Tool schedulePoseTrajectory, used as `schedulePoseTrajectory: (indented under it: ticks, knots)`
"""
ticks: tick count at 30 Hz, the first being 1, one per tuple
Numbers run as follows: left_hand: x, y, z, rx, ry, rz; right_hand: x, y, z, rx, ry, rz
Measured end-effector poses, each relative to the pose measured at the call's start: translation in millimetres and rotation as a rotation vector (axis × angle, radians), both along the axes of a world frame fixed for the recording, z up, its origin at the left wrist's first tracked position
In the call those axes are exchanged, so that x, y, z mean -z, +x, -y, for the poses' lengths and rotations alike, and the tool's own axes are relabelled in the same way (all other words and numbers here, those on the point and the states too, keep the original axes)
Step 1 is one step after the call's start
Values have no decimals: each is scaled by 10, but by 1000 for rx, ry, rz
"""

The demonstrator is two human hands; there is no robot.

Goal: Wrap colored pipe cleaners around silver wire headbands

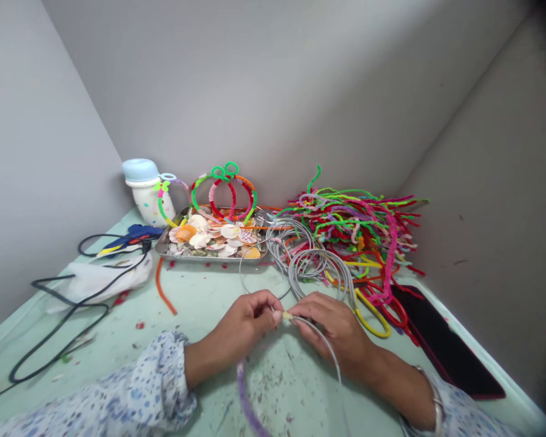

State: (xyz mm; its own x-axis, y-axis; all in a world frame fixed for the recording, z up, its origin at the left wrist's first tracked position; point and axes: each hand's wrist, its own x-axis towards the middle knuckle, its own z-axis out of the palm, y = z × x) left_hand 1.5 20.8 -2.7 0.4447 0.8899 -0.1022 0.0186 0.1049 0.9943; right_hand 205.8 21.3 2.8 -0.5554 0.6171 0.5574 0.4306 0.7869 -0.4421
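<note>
On my feed, the left hand (248, 320) pinches a small pale-yellow piece (287, 315) on a smooth grey wire (324, 337), just above the speckled green tabletop (200, 291); the right hand (339, 328) closes thumb and forefinger on the wire just beside it. From there I see the wire bow rightward, its length dropping toward the near edge. A fuzzy purple length (247, 400) slants below the left hand. Beyond sit round grey coils (321, 258) and ridged shells (200, 240) in a metal tray (209, 261).
</note>
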Motion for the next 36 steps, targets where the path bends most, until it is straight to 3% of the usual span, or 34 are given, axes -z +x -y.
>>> schedulePoseTrajectory:
  ticks: [10,22,36]
  knots:
    - [-50,-42,-45,121,-45,-63,-69,91,6,-93,318,303]
    - [-68,-79,-83,214,-107,-84,12,167,7,-147,383,358]
    - [-9,-55,-51,-21,92,-41,23,106,-126,177,227,95]
